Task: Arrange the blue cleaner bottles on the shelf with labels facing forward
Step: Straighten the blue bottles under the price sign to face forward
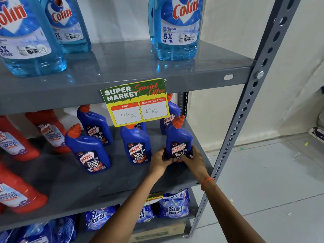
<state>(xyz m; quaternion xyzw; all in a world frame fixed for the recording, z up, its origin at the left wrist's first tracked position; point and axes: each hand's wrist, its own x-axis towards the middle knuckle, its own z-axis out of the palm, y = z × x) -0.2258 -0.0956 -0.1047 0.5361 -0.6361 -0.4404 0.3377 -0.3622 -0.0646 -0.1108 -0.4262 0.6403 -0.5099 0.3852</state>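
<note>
Blue bottle [178, 137] (base hidden by hands)

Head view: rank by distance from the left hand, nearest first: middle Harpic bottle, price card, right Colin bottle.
From the left hand:
1. Middle Harpic bottle, just left of it, same shelf.
2. Price card, above, on the shelf edge.
3. Right Colin bottle, top shelf.

Blue cleaner bottles, orange caps, all upright on the middle shelf [122, 179]. Front row: left bottle [89, 151], centre bottle [135, 146], right bottle [178, 141], labels forward. Right bottle sits near the shelf's right edge, gripped low on both sides. Back row: one bottle [95, 126] label forward, another [172, 111] toward the right rear corner, partly hidden.
</note>
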